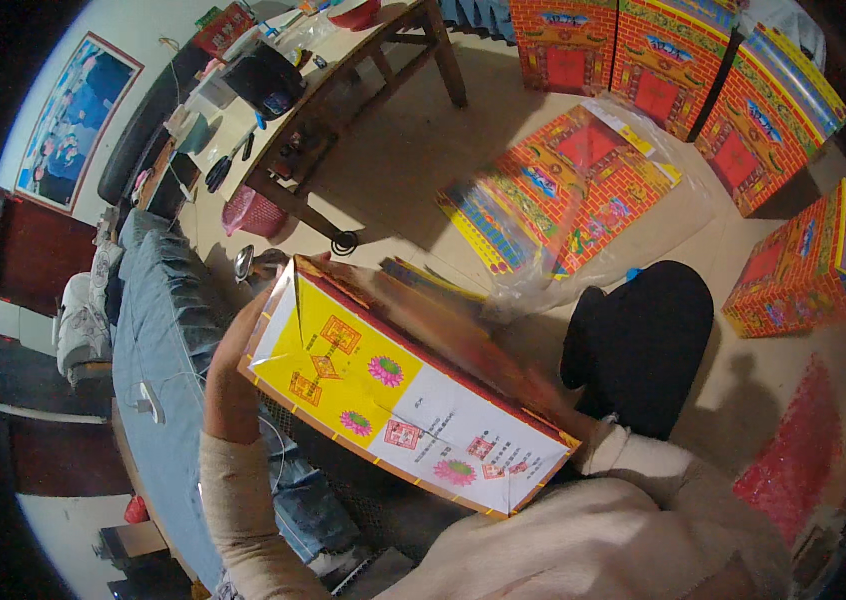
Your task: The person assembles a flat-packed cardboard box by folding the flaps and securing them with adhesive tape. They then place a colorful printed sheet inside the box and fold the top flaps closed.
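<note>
**Folding a printed paper box held between both hands**

The person's left hand [233, 375] grips the left end of a flat printed paper box [398, 395], fingers wrapped behind the panel and closed on its edge. The right hand is hidden behind the far end of the box near the cream sleeve [633, 455]; whether it is closed on the box cannot be told. The box sits tilted in front of the chest, above the lap, its yellow-and-white face toward the camera. Judged from this, the step in hand is opening or squaring up a flattened box; the next move likely calls for pushing the two ends toward each other so that the sides stand out, with care not to crease the thin panel.

Counts: one box in the hands; about four assembled red brick-pattern paper houses [773, 110] standing on the floor at the upper right; one flattened house sheet inside a clear plastic bag [568, 185]; one wooden table [343, 90] cluttered with small items; one pink basket [255, 212] under it; one blue-grey sofa [158, 340] on the left.
</note>
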